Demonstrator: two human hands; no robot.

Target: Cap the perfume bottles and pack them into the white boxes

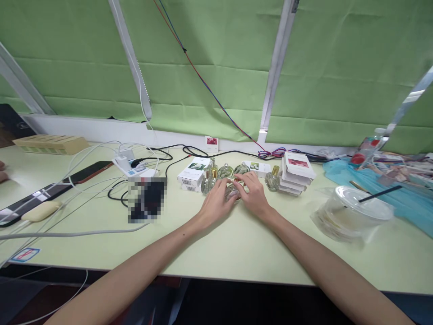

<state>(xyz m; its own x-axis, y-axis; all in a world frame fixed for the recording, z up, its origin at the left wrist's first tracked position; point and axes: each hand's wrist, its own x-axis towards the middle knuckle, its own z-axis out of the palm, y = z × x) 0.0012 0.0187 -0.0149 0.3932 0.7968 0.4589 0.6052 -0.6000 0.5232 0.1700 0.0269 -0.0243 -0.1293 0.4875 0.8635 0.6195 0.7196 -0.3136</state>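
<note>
Both of my hands meet over a small round glass perfume bottle (232,195) at the middle of the table. My left hand (216,201) curls its fingers round the near left side, and my right hand (254,193) closes on the upper right part; the fingers cover much of the glass. Right behind stand another round perfume bottle (226,171) and one more (242,169). Slim bottles with gold caps (214,172) stand beside my left fingers, by white flower-print boxes (194,170). Right of my right hand, a gold-capped bottle (271,178) leans near a stack of white boxes (295,171).
A lidded plastic cup (352,212) with a black straw sits in a bag at right, before blue cloth (365,180). At left are a power strip (130,166), cables, a blurred dark object (148,199) and a cardboard box (50,144). Another person's fingers (2,174) show at the left edge.
</note>
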